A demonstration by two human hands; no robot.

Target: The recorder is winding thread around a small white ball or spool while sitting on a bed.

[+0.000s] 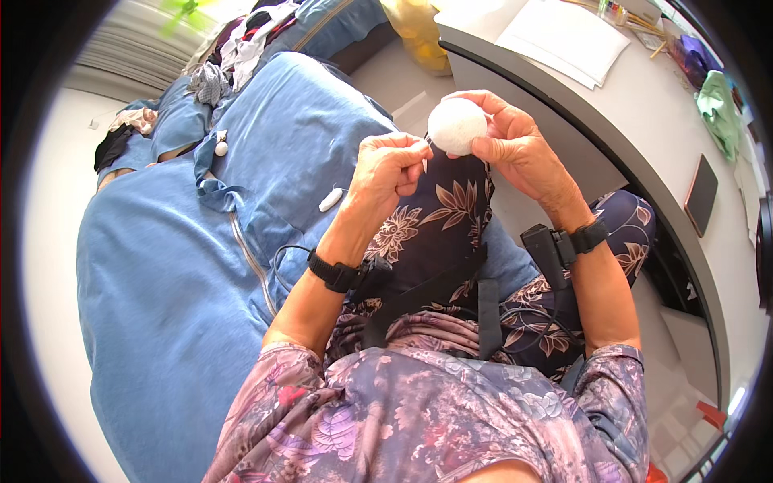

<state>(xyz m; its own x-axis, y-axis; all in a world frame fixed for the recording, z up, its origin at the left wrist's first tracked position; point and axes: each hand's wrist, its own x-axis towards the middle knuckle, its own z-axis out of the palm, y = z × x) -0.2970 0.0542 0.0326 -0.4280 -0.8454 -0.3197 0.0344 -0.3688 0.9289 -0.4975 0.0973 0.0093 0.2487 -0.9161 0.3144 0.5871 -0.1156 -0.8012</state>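
Observation:
My right hand (513,142) holds a white ball (457,127) with a slightly rough surface, thumb in front and fingers around its far side. It may be foam or felt. Close by on the left, my left hand (389,162) has thumb and forefinger pinched together at the ball's edge. A thin, needle-like thing (429,139) shows at those fingertips, too small to name surely. Both hands are above my lap, over dark trousers (450,199) with a flower print. A small white bundle (330,200), perhaps wound thread, lies on the blue sofa cover (284,139) beside my left forearm.
A smaller white ball (221,148) rests farther left on the cover, near piled clothes (256,42). Along the right curves a white desk (640,121) bearing paper sheets (561,39), a phone (701,195) and a green cloth (717,115). A yellow bag (418,33) stands beyond my hands.

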